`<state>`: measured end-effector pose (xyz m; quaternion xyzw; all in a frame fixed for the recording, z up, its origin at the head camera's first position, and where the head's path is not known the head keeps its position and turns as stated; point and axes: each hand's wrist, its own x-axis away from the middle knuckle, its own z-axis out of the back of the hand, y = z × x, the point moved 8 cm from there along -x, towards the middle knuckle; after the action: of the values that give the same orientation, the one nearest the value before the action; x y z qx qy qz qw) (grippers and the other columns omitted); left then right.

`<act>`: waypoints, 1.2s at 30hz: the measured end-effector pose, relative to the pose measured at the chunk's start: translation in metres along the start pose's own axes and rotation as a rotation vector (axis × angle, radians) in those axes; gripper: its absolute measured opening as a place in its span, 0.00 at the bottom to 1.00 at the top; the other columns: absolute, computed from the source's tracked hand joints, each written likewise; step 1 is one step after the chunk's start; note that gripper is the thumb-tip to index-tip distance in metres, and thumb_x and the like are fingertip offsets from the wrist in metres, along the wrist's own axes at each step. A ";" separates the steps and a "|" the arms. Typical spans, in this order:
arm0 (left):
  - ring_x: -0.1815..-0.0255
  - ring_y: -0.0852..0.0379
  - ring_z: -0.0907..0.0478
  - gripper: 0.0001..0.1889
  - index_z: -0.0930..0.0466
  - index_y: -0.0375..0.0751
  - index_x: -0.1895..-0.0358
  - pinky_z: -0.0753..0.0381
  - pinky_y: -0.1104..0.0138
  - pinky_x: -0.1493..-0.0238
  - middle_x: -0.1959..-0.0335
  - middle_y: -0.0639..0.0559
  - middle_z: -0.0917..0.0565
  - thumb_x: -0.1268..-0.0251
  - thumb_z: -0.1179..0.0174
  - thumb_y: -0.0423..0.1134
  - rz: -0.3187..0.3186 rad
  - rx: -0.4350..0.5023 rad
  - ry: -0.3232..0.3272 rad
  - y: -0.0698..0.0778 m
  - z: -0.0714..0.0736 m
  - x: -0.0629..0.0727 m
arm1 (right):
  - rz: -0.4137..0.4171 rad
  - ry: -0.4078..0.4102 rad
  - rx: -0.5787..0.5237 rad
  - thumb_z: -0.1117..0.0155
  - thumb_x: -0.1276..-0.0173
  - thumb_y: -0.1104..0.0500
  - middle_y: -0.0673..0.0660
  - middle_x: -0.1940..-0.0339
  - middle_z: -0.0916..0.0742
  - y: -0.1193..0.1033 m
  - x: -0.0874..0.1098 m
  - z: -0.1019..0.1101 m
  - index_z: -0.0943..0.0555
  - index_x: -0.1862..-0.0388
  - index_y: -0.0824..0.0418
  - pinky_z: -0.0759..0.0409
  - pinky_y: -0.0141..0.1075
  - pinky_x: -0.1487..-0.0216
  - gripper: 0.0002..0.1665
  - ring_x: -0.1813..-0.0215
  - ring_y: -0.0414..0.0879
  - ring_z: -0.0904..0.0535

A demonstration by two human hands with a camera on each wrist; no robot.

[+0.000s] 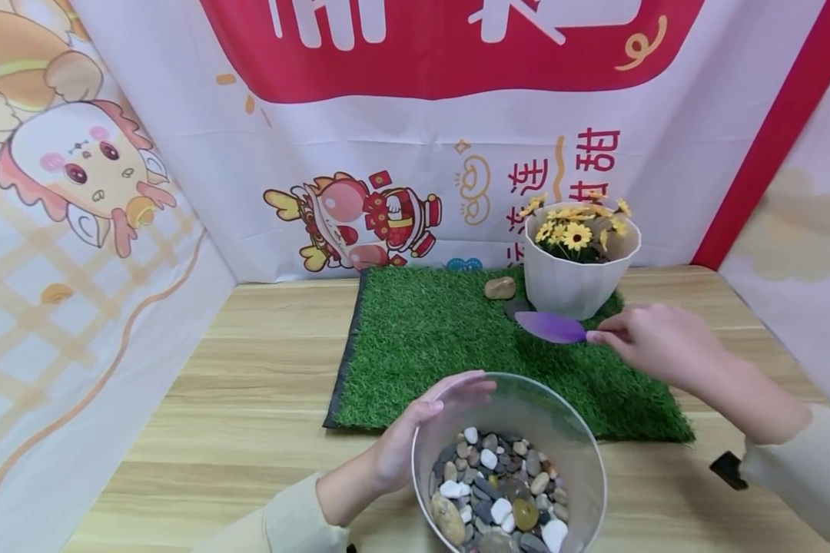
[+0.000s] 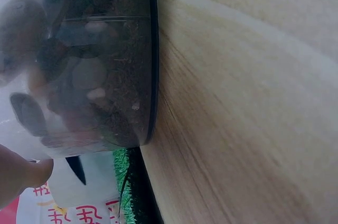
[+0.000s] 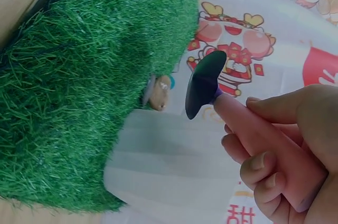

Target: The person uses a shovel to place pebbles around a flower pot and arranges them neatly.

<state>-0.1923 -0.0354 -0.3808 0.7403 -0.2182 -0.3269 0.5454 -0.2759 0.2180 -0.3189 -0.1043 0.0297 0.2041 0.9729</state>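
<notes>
My right hand point(image 1: 671, 346) grips a small trowel point(image 1: 552, 327) by its handle, the purple blade held over the grass mat in front of the pot. The right wrist view shows the fingers curled round the pinkish handle point(image 3: 269, 147). A clear bucket point(image 1: 598, 468) stands at the near edge, with pebbles point(image 1: 501, 511) of white, grey and brown inside; dark soil point(image 2: 124, 86) shows through its wall. My left hand point(image 1: 394, 449) rests against the bucket's left side, fingers extended along the wall. A white pot point(image 1: 574, 288) of yellow flowers point(image 1: 577, 234) stands at the mat's back right.
The green grass mat point(image 1: 429, 338) lies on the wooden table point(image 1: 263, 369). A brown stone point(image 1: 500, 288) sits on it left of the pot, with a dark flat stone point(image 1: 517, 309) close by. Printed cloth point(image 1: 401, 138) hangs behind and at both sides.
</notes>
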 end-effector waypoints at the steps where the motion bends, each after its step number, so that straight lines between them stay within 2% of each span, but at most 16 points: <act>1: 0.22 0.38 0.43 0.35 0.51 0.29 0.21 0.48 0.46 0.22 0.22 0.31 0.41 0.22 0.69 0.48 0.001 0.000 0.000 0.000 0.000 0.000 | 0.002 0.006 0.006 0.33 0.27 0.48 0.46 0.81 0.25 -0.001 0.002 0.002 0.08 0.56 0.60 0.36 0.37 0.79 0.17 0.80 0.42 0.33; 3: 0.22 0.38 0.43 0.35 0.51 0.29 0.21 0.48 0.46 0.22 0.22 0.32 0.41 0.22 0.69 0.48 0.004 0.000 0.001 -0.001 0.000 0.000 | 0.014 0.031 0.019 0.33 0.27 0.47 0.48 0.78 0.21 -0.005 0.005 0.009 0.09 0.55 0.60 0.34 0.38 0.79 0.19 0.79 0.42 0.31; 6: 0.22 0.38 0.43 0.35 0.51 0.29 0.21 0.48 0.46 0.22 0.22 0.31 0.41 0.22 0.69 0.48 0.005 -0.001 0.003 -0.001 0.000 0.000 | 0.042 0.111 0.034 0.33 0.27 0.46 0.52 0.71 0.14 -0.012 0.013 0.023 0.09 0.53 0.61 0.26 0.44 0.78 0.20 0.75 0.46 0.22; 9: 0.22 0.38 0.44 0.35 0.51 0.29 0.21 0.48 0.46 0.22 0.22 0.31 0.41 0.22 0.69 0.48 0.006 -0.002 0.002 -0.001 0.000 0.001 | 0.087 0.218 0.049 0.31 0.29 0.47 0.56 0.62 0.10 -0.021 0.022 0.039 0.09 0.53 0.60 0.18 0.54 0.69 0.19 0.68 0.54 0.14; 13: 0.22 0.37 0.44 0.34 0.51 0.28 0.21 0.48 0.46 0.22 0.22 0.31 0.41 0.22 0.69 0.48 0.001 0.000 0.001 -0.002 0.000 0.001 | 0.153 0.327 0.080 0.29 0.32 0.47 0.56 0.59 0.09 -0.032 0.032 0.054 0.08 0.55 0.59 0.17 0.60 0.63 0.17 0.61 0.59 0.12; 15: 0.22 0.36 0.44 0.34 0.52 0.28 0.21 0.48 0.45 0.22 0.22 0.30 0.41 0.22 0.69 0.48 -0.003 0.005 0.002 -0.002 0.000 0.001 | 0.191 0.372 0.094 0.29 0.31 0.45 0.54 0.63 0.10 -0.038 0.036 0.059 0.08 0.56 0.58 0.16 0.55 0.68 0.18 0.67 0.54 0.13; 17: 0.22 0.36 0.44 0.35 0.52 0.28 0.21 0.47 0.45 0.22 0.22 0.30 0.41 0.22 0.69 0.48 -0.003 0.007 0.003 -0.002 0.000 0.001 | 0.239 0.421 0.098 0.32 0.30 0.42 0.49 0.67 0.12 -0.046 0.041 0.062 0.07 0.59 0.57 0.20 0.46 0.77 0.20 0.74 0.44 0.18; 20: 0.21 0.37 0.44 0.35 0.52 0.28 0.21 0.47 0.46 0.22 0.22 0.29 0.42 0.22 0.69 0.48 0.001 0.006 0.001 -0.003 0.000 0.001 | 0.305 0.498 0.092 0.44 0.25 0.32 0.43 0.72 0.16 -0.057 0.049 0.069 0.07 0.62 0.55 0.32 0.35 0.83 0.31 0.79 0.35 0.29; 24: 0.21 0.37 0.44 0.34 0.52 0.27 0.21 0.47 0.45 0.22 0.22 0.29 0.42 0.22 0.70 0.47 -0.001 0.006 -0.009 -0.004 -0.001 0.000 | 0.375 0.585 0.090 0.59 0.25 0.26 0.42 0.72 0.16 -0.072 0.061 0.081 0.07 0.65 0.54 0.38 0.30 0.84 0.44 0.80 0.33 0.32; 30: 0.22 0.36 0.43 0.35 0.51 0.28 0.21 0.46 0.45 0.22 0.23 0.29 0.41 0.22 0.70 0.48 -0.001 0.026 -0.009 0.000 -0.001 0.000 | 0.523 0.634 0.082 0.54 0.22 0.30 0.46 0.73 0.16 -0.097 0.077 0.098 0.07 0.66 0.58 0.32 0.25 0.83 0.40 0.80 0.35 0.28; 36: 0.21 0.38 0.45 0.35 0.53 0.29 0.20 0.48 0.44 0.22 0.21 0.30 0.43 0.22 0.70 0.49 0.021 0.017 -0.008 0.000 0.000 -0.001 | 0.552 0.617 0.085 0.53 0.22 0.32 0.43 0.72 0.16 -0.110 0.088 0.100 0.07 0.67 0.55 0.35 0.22 0.83 0.37 0.80 0.31 0.29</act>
<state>-0.1932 -0.0350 -0.3805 0.7414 -0.2310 -0.3221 0.5416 -0.1496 0.1748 -0.2092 -0.1085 0.3550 0.4151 0.8306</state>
